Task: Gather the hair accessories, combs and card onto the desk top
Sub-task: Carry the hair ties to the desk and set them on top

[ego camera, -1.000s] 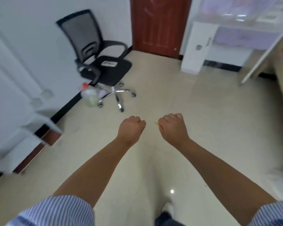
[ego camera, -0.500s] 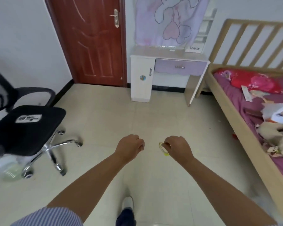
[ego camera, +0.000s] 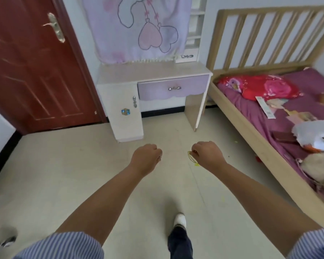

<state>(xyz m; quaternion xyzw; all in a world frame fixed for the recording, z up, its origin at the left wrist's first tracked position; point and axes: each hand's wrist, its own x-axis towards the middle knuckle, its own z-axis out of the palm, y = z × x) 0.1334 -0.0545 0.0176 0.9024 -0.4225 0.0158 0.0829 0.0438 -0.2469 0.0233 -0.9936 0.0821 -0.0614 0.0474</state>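
Above the tiled floor (ego camera: 64, 174), the right hand (ego camera: 208, 156) pinches thin yellow hair ties (ego camera: 192, 159) — fingers closed. Left hand (ego camera: 145, 157) is fisted; contents hidden. Desk (ego camera: 153, 71) stands ahead.

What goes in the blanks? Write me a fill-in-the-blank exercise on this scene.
1. The small yellow hair tie hangs from the ____ hand.
2. The left hand is closed in a ____.
3. The desk stands between the bed and the red ____.

Missing words: right; fist; door
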